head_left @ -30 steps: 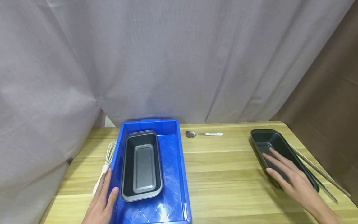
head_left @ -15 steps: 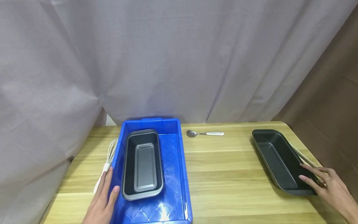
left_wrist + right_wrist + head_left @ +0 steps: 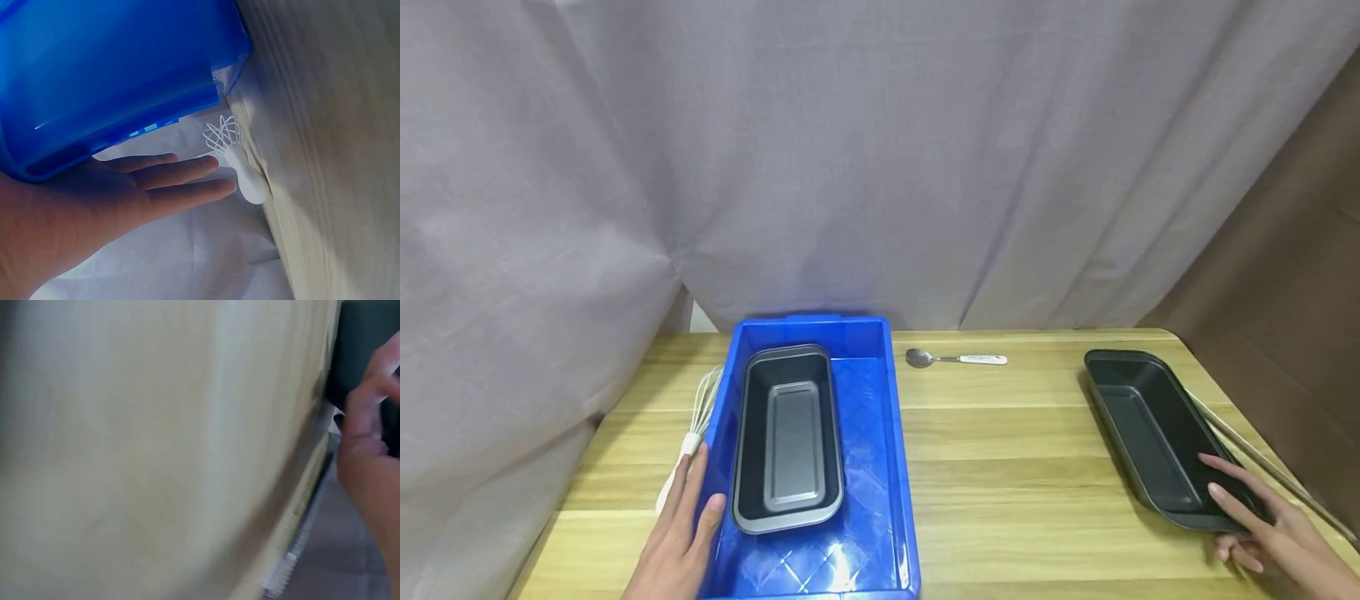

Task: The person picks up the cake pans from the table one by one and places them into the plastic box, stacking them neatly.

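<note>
Blue plastic crate [image 3: 867,442] first: which hand is on it, reading the head view as a clock?

– The left hand [image 3: 672,537], at its 8 o'clock side. It rests along the outer wall with the fingers straight and a little apart, the thumb by the rim; it has hold of nothing.

– And the right hand [image 3: 1279,529]?

– That one is at the 4 o'clock corner of a dark loaf pan [image 3: 1142,437]. It grips the end, thumb and index finger over the top, the other fingers curled below. I can't tell whether that end is off the counter [image 3: 1015,467].

– Where does that pan sit?

– Well apart from the crate, out at 3 o'clock from it. A long, thin rod-like tool [image 3: 1270,462] lies just beside the pan at 3 o'clock; I can't say what kind.

– Anything near the left fingertips?

– A white-handled balloon whisk [image 3: 691,442], at 12 o'clock from them, just beside the crate.

– What's inside the crate?

– A second loaf pan [image 3: 796,450], upright, its hollow facing up, set toward 9 o'clock.

– Further out?

– A metal teaspoon [image 3: 961,359] with a white handle, at the crate's 2 o'clock, bowl toward 9. Beyond, a grey curtain [image 3: 850,167] hangs at 12 and a brown drape [image 3: 1300,292] at 2.
</note>
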The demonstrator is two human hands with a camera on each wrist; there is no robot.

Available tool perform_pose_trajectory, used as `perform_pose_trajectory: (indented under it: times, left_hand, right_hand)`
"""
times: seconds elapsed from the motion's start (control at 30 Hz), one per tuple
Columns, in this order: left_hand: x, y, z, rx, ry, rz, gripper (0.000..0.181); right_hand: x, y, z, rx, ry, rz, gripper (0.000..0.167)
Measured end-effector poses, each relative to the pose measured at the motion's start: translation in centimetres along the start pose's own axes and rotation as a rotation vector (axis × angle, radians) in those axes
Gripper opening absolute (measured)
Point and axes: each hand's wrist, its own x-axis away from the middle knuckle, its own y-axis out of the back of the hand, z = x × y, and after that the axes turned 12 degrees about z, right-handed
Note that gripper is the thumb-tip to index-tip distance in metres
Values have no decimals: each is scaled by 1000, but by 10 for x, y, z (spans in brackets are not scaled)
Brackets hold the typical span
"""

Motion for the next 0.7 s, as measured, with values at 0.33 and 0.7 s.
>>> perform_pose_trajectory:
  times: [0.33,0.7]
  left_hand:
    - [1,2,-2,22,-4,-6,66]
    - [1,1,-5,11,-13,-17,62]
  right_hand:
    - [-4,-5,-26,-895,470,428,65]
    - [-8,-21,-16,-605,466,223,69]
